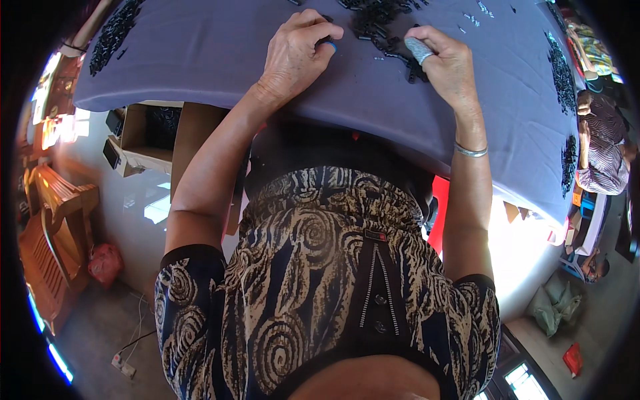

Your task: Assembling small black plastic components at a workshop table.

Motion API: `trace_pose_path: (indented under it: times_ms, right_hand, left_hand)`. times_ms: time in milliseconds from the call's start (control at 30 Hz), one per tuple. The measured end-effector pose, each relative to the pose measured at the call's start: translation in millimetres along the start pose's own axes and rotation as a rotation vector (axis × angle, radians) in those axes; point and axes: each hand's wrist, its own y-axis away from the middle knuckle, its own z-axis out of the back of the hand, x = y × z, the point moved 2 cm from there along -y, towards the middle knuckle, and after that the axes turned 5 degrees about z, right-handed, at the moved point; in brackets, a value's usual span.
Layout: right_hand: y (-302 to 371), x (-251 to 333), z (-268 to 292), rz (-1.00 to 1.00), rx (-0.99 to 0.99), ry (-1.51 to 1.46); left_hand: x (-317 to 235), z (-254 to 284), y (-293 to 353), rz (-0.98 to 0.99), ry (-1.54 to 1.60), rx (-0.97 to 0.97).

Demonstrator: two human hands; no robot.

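A pile of small black tube-like parts (375,25) lies on the grey-blue cloth (220,50) at the far middle. My left hand (297,55) is closed just left of the pile, thumb and fingers pinched together. A bit of blue shows at its fingertips, beside something dark that is too small to name. On the right, my right hand (448,65) is also closed, its fingers curled. A pale grey cover (419,50) wraps one of its digits. Right by that digit, a few black parts lie on the cloth. Whatever the right fingers hold is hidden.
More black parts form heaps at the table's left (115,35) and right edges (560,72). Small silvery pieces (471,18) are scattered at the far right. An open cardboard box (150,137) with dark contents stands below the left edge. People (603,143) sit along the right side.
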Motion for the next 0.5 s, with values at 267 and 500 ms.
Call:
trace_pose_path:
  times_ms: [267, 500]
  right_hand:
    - [-1, 6, 2, 0.089, 0.144, 0.054]
    - [1, 3, -15, 0.19, 0.143, 0.258]
  left_hand:
    - [-1, 1, 0, -0.02, 0.004, 0.0]
    - [-10, -2, -2, -0.02, 0.045, -0.023]
